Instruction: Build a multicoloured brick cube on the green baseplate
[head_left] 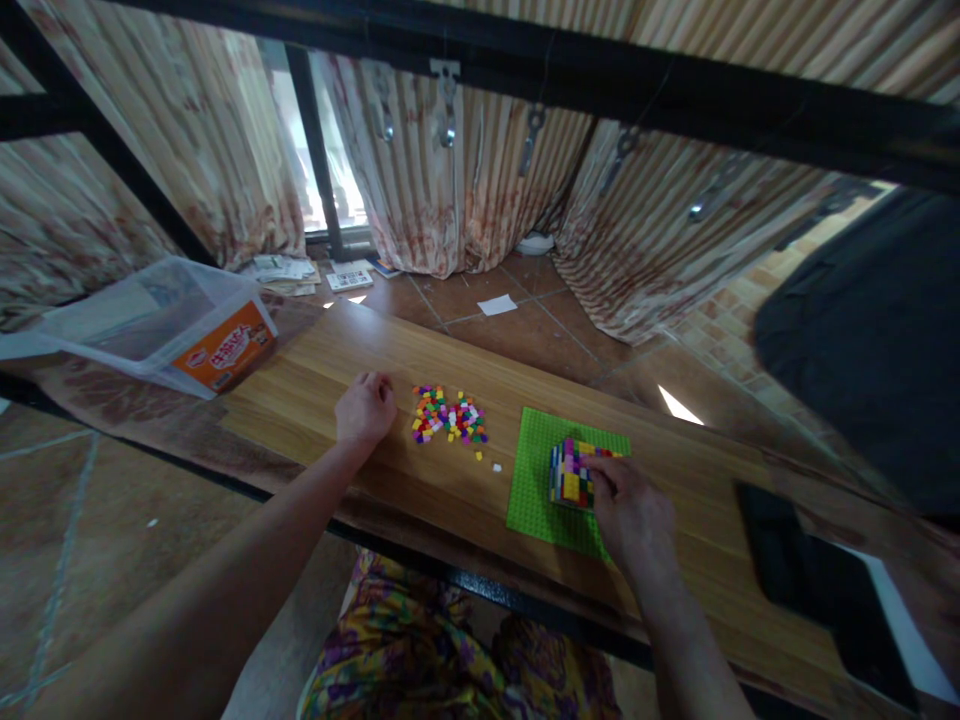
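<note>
A block of many-coloured toy bricks (571, 486) stands on a green studded baseplate (531, 490). My right hand (636, 505) is over the block's right side, its fingertips pinched together and touching the top; whatever is between them is too small to make out. To the left lies a loose pile of small coloured bricks (450, 415). One yellow brick (479, 456) and one white brick (497, 467) lie apart, between pile and baseplate. My left hand (365, 408) rests on the table left of the pile, fingers curled closed, their inside hidden.
The wooden tabletop (300, 375) carries a clear plastic box (161, 325) with an orange label at the left. At the right lie dark flat objects (787, 560). A black metal bar (480, 50) crosses above the table. Curtains (480, 180) hang behind; papers (349, 278) lie on the floor.
</note>
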